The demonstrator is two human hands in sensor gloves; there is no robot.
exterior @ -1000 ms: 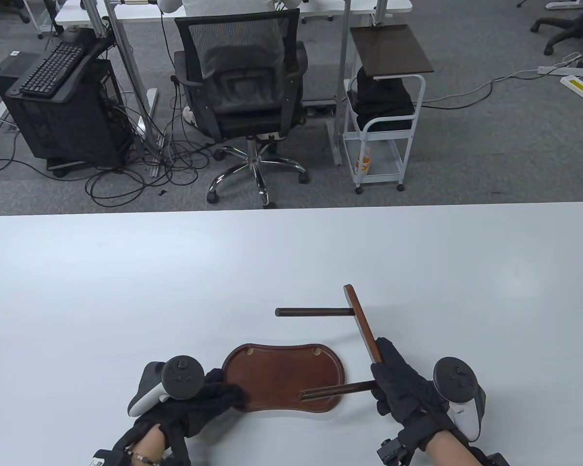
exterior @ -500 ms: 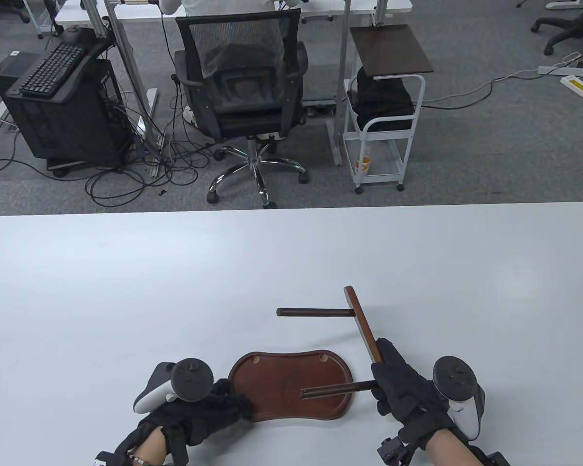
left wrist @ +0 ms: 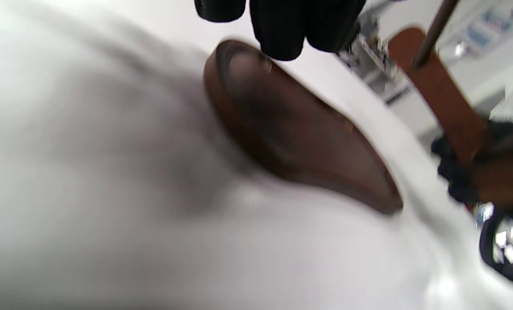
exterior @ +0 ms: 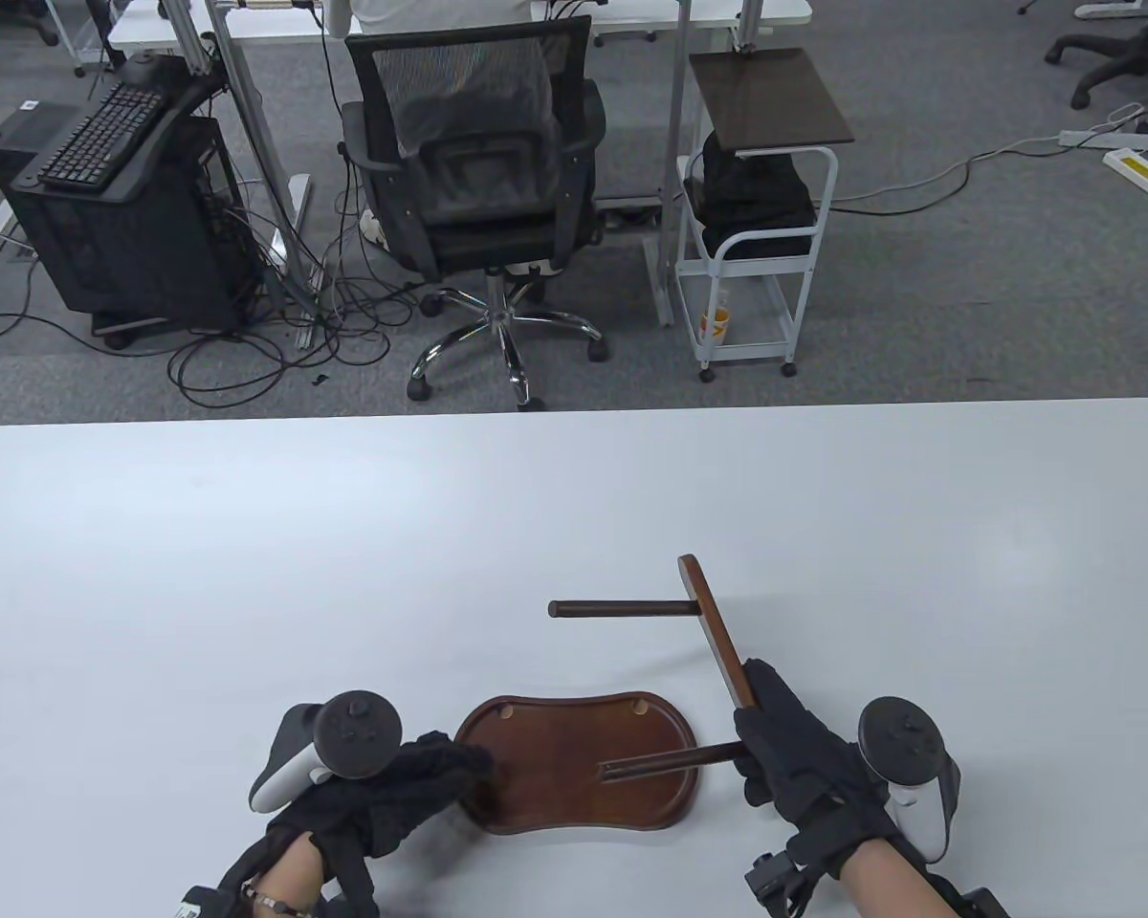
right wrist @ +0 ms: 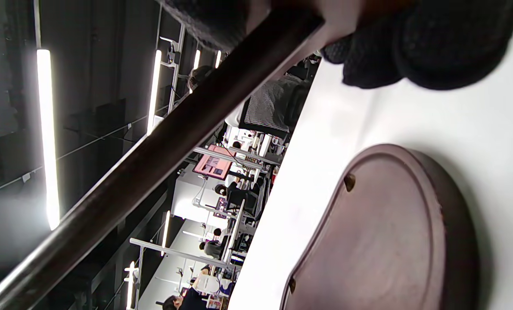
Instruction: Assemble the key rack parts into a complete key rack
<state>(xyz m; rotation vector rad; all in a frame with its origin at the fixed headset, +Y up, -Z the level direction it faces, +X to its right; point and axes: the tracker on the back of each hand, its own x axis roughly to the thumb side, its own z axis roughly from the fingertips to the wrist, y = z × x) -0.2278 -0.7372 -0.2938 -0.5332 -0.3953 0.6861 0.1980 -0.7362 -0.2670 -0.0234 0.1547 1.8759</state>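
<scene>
White worktop (exterior: pixel 249 535) carries the dark wooden base (exterior: pixel 574 765), which has slid a little rightward since a second ago and now lies under the lower rod. The right hand (exterior: pixel 804 755) has lifted slightly; its fingers (exterior: pixel 763 693) clench the crossbar (exterior: pixel 713 631) of the two-rod frame. The left hand (exterior: pixel 383 789) rests its fingers on the base's left end, hiding that edge. The left wrist view is blurred.

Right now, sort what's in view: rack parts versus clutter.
Job:
wooden base tray, left hand touching its left end
crossbar with two rods, right hand gripping it

Lying about:
office chair
white cart
keyboard
</scene>
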